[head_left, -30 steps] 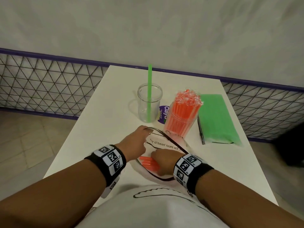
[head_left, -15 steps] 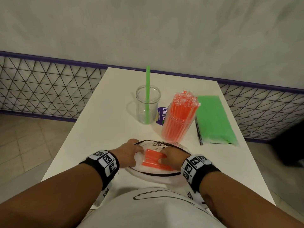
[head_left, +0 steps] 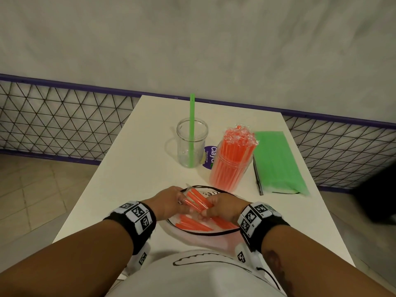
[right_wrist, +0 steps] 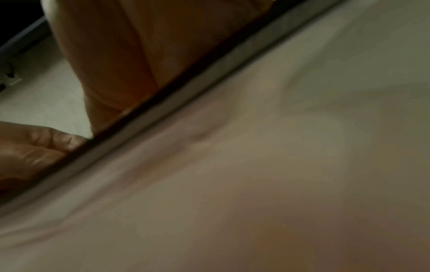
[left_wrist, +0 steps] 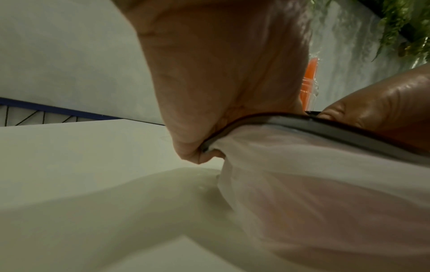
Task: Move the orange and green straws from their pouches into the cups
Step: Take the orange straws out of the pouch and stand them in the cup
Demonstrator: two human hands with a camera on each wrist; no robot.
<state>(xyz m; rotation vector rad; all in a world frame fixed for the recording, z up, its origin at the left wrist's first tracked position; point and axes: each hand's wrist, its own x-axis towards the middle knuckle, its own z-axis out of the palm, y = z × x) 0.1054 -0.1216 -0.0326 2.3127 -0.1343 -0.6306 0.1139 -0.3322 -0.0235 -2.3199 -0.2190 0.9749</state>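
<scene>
Right hand point(head_left: 222, 207) grip around orange straws point(head_left: 198, 200)

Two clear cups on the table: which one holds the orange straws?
The right-hand clear plastic cup, packed with wrapped orange straws; the left clear cup holds only green straws.

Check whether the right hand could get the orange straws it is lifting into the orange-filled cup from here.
Probably yes. The right hand grips a few orange straws at the pouch mouth; the orange-filled cup stands just beyond with nothing between. It is packed, though, so sliding more in may be tight.
</scene>
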